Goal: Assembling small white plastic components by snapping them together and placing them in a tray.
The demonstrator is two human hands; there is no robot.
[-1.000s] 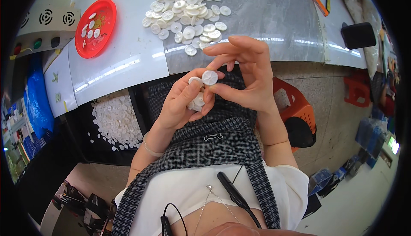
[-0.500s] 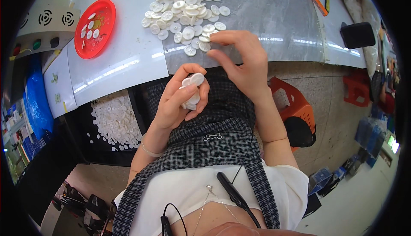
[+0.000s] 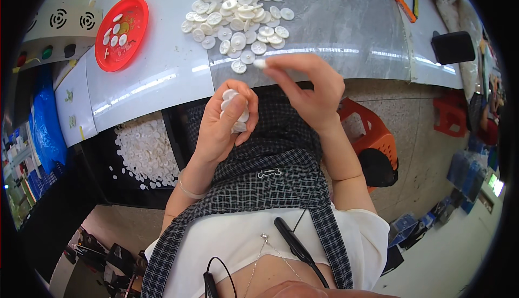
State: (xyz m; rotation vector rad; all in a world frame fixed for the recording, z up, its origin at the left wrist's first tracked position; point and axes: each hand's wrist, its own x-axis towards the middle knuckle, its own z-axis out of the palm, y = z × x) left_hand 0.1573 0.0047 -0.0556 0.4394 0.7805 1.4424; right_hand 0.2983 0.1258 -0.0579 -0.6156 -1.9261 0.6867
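Several round white plastic discs (image 3: 236, 105) with moulded faces are bunched in my left hand (image 3: 224, 117), whose fingers and thumb close around them. My right hand (image 3: 311, 87) is over the table's front edge, pinching one white disc (image 3: 260, 64) between thumb and fingertips, seen nearly edge-on. Just beyond it spreads a heap of the same white discs (image 3: 246, 11) on the grey table top. A few loose discs (image 3: 238, 66) lie at the heap's near end, close to my right fingertips.
On the left of the table, a red plate (image 3: 141, 38) holds several discs. Below the table edge, a black tray (image 3: 124, 192) contains a large pile of small white pieces (image 3: 143, 149). An orange cutter (image 3: 404, 7) and a black object (image 3: 453, 46) lie at the right; an orange stool (image 3: 373, 136) stands below.
My right hand has picked a disc from the heap's near edge and drawn it slightly toward me. My left hand has shifted a little left, its fingers curled more over the discs.
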